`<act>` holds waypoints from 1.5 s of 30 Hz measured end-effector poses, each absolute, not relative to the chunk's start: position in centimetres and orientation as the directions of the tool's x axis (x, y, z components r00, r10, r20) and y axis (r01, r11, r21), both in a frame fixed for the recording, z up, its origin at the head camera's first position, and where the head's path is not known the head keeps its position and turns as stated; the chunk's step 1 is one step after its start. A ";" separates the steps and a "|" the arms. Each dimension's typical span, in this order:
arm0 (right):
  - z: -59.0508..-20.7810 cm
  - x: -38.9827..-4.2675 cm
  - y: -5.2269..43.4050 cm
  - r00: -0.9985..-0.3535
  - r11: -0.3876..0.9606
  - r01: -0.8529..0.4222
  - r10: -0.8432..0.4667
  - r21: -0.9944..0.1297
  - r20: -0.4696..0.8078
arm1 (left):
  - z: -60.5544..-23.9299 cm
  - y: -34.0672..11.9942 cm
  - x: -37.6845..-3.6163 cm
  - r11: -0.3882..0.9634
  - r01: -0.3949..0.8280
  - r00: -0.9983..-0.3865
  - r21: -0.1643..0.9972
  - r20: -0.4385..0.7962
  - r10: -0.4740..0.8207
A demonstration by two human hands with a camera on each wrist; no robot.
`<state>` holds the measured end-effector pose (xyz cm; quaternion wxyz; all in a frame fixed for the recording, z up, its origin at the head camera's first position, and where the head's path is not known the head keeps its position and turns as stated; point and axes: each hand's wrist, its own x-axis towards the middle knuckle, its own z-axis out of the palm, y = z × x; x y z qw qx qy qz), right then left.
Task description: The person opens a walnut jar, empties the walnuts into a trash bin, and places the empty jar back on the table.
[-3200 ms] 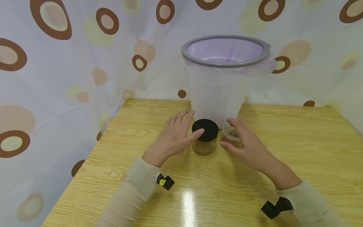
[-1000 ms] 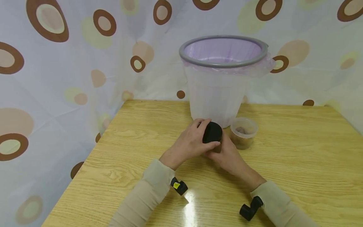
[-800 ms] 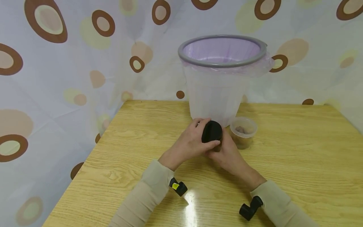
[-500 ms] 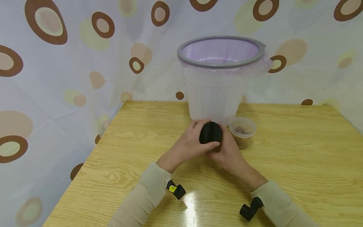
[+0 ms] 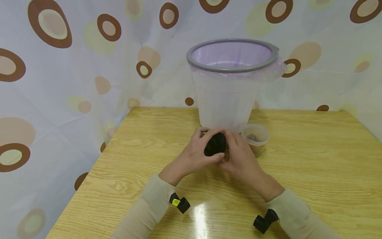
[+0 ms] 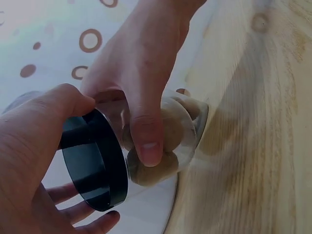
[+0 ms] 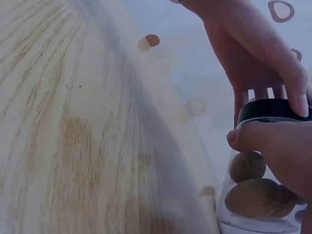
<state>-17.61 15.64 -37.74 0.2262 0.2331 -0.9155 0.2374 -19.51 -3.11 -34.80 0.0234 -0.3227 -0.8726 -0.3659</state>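
A clear jar with a black lid is held tilted just above the wooden table, in front of the bin. My left hand grips the lid, thumb over its top edge and fingers under it. My right hand grips the jar's glass body, thumb laid across it. Brown rounded pieces lie inside the jar. In the head view the hands hide most of the glass.
A white bin with a purple liner and grey rim stands at the table's back, just behind the hands. A small clear open tub holding something brown sits right of them. A spotted curtain surrounds the table.
Both hands have taken the jar from where it stood upright. Over the last second it has tilted further, the lid swinging left and down, and both hands shifted slightly left.
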 end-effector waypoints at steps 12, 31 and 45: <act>-36.4 -17.5 15.6 -0.678 0.831 -0.553 -0.412 -0.053 0.609 | -35.9 -2.7 -18.9 0.495 0.573 -0.806 0.653 0.343 0.482; -34.3 -17.0 14.9 -0.598 0.849 -0.506 -0.471 0.150 0.648 | -37.2 0.0 -19.0 0.505 0.673 -0.712 0.541 0.658 0.244; -33.5 -16.6 14.6 -0.635 0.839 -0.540 -0.460 0.069 0.621 | -37.9 1.0 -19.5 0.441 0.741 -0.622 0.507 0.765 0.166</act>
